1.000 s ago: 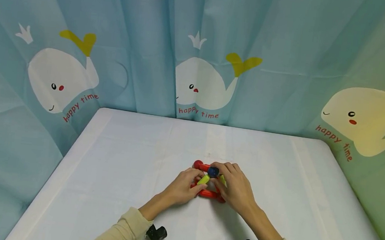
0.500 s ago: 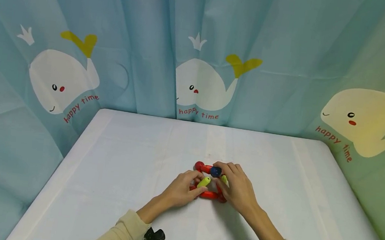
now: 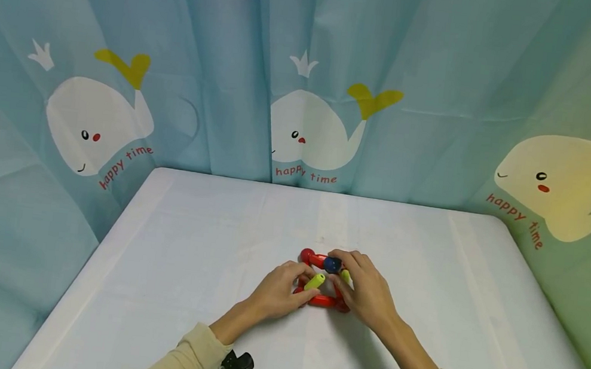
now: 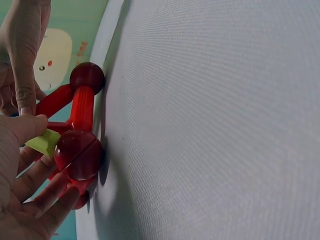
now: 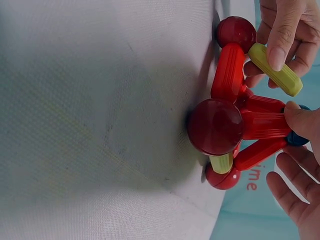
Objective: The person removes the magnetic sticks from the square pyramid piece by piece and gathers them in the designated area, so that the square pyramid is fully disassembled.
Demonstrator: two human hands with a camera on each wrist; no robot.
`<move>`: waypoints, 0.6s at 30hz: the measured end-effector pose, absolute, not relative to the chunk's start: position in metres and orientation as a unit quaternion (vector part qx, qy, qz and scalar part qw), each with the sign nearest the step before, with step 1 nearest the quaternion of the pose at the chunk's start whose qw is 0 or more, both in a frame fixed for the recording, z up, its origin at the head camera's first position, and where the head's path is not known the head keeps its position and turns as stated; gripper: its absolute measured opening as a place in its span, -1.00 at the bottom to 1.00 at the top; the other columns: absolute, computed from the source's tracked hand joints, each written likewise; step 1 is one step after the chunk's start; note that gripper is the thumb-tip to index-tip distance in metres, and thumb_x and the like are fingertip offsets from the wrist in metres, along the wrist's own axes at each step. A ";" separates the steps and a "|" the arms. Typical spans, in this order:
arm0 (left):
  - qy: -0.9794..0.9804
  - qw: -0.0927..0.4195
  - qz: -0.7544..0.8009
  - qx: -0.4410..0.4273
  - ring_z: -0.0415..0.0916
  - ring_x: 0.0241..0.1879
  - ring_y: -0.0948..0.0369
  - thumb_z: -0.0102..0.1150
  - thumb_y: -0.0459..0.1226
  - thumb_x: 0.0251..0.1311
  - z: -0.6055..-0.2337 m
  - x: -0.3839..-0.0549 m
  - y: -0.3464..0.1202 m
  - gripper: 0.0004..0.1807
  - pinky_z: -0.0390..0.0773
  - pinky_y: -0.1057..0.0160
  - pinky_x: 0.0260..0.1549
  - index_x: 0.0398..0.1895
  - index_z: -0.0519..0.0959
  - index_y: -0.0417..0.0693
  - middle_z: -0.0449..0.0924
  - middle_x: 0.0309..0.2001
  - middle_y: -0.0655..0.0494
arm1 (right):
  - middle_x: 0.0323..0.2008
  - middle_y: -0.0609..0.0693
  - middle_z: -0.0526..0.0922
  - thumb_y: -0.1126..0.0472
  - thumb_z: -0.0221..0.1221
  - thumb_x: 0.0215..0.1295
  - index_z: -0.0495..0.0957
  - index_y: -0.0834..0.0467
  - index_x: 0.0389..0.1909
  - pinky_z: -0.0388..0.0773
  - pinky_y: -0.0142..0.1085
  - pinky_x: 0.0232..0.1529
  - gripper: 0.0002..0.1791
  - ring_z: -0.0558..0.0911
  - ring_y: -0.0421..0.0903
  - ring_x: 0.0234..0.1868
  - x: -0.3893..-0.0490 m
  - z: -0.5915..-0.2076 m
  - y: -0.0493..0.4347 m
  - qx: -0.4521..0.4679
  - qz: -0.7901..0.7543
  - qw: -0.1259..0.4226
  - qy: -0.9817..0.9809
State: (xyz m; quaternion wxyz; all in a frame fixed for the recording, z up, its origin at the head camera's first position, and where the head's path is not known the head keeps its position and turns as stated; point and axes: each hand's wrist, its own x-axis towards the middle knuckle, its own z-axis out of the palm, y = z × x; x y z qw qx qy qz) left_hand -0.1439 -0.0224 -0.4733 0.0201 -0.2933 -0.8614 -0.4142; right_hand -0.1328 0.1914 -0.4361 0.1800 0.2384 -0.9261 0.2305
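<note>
A frame of red magnetic rods (image 5: 229, 73) and red balls (image 5: 215, 127) stands on the table between the hands. The left hand (image 3: 279, 288) pinches a yellow-green magnetic rod (image 5: 275, 70) between thumb and fingers; its lower end meets a red ball (image 5: 236, 34), while its upper end is free. The right hand (image 3: 368, 291) grips a dark blue ball (image 3: 332, 265) where red rods come together at the top. Another yellow-green rod (image 5: 221, 162) lies low between red balls. Fingers partly hide the blue ball in the right wrist view.
The white-covered table (image 3: 204, 229) extends around the frame. A blue curtain (image 3: 223, 50) printed with whales hangs behind it. Black devices (image 3: 237, 365) sit at both wrists, near the beige sleeves (image 3: 188, 356).
The yellow-green rod in the left hand has come away from the blue ball, leaving a gap. The right hand and blue ball have shifted slightly right.
</note>
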 end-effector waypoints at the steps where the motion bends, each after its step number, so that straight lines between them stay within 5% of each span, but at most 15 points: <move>1: -0.861 0.020 -0.415 -0.294 0.56 -0.15 0.13 0.39 -0.21 0.28 -0.473 -0.144 -0.022 -0.74 0.51 0.31 -0.18 -0.04 0.65 -0.10 0.69 -0.21 0.12 | -0.09 0.04 0.66 0.30 0.50 0.13 0.57 0.10 0.13 0.70 -0.08 -0.22 -0.48 0.61 0.00 -0.12 -0.133 -0.436 0.192 0.239 0.231 0.179 -0.926; 18: -0.846 0.021 -0.450 -0.285 0.61 -0.12 0.07 0.37 -0.19 0.30 -0.461 -0.152 -0.017 -0.72 0.56 0.23 -0.12 -0.02 0.62 -0.10 0.71 -0.22 0.11 | -0.07 0.03 0.64 0.30 0.50 0.12 0.57 0.10 0.13 0.69 -0.08 -0.22 -0.46 0.62 0.01 -0.07 -0.133 -0.440 0.193 0.248 0.238 0.185 -0.921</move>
